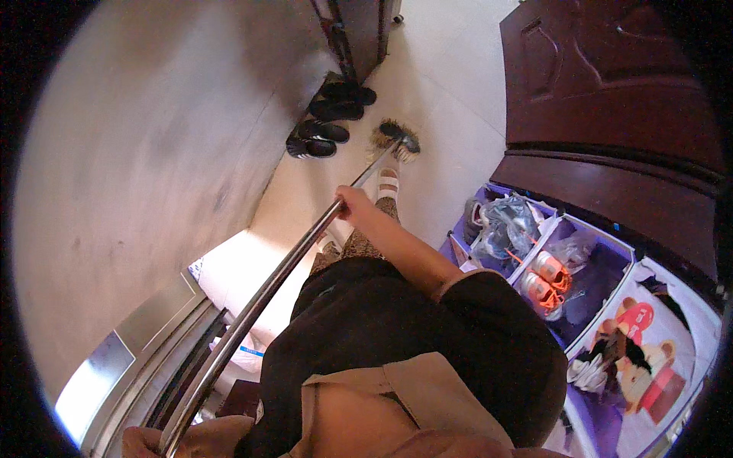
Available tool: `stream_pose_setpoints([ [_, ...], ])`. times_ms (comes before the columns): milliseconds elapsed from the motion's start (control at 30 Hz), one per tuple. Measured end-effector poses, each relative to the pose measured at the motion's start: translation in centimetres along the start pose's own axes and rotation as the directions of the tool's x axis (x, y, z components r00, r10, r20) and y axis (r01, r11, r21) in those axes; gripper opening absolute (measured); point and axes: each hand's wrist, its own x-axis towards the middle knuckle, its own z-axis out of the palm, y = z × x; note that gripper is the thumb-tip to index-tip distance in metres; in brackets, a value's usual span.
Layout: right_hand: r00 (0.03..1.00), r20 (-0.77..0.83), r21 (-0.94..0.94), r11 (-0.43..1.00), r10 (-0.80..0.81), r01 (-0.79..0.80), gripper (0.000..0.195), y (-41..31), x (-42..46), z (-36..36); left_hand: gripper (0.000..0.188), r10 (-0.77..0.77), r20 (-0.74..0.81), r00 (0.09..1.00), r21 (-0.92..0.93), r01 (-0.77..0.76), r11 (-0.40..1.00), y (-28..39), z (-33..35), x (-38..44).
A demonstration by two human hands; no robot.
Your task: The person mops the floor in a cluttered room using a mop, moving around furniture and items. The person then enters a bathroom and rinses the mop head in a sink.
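Observation:
A broom with a long metal handle [257, 309] runs slantwise from the lower left to the floor ahead of me. Around the middle of the shaft my right hand [354, 205] is closed. My left hand [143, 442], partly cut off by the picture's bottom rim, grips the handle near its upper end. The broom head [396, 139], with dark and pale bristles, rests on the light tiled floor [452, 114], just beyond my foot in a white-strapped sandal [388, 182]. Several dark shoes and slippers [320, 134] lie left of the bristles, along the wall.
Purple storage bins [595, 303] stand close on my right, holding plastic bags and orange-laced sneakers [547, 280]. Behind them rises a dark panelled wooden door [601, 80]. A pale wall [154, 143] bounds the left side. Dark furniture [366, 34] stands at the far end of this wall.

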Motion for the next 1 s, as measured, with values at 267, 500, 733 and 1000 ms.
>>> stream_pose_setpoints([
  [267,0.974,-0.063,-0.001,0.976,-0.218,0.219,0.014,0.2,10.7,-6.1,0.033,-0.359,-0.020,0.933,0.319,0.346,0.882,1.4,-12.8,-13.9],
  [500,0.994,-0.098,-0.009,0.999,-0.054,0.054,0.010,16.9,5.8,2.5,0.038,-0.275,-0.263,0.925,0.278,0.346,0.896,13.6,-19.1,-15.2],
  [733,0.997,0.062,0.043,0.998,0.047,-0.050,0.011,28.9,-4.5,5.5,0.052,-0.131,0.157,0.979,0.134,0.110,0.985,22.7,-17.5,-10.9],
  [1000,0.916,0.166,0.125,0.930,-0.364,0.347,0.012,22.6,-3.8,-5.0,0.035,-0.222,0.273,0.936,0.143,0.189,0.972,23.4,-18.2,-16.5],
])
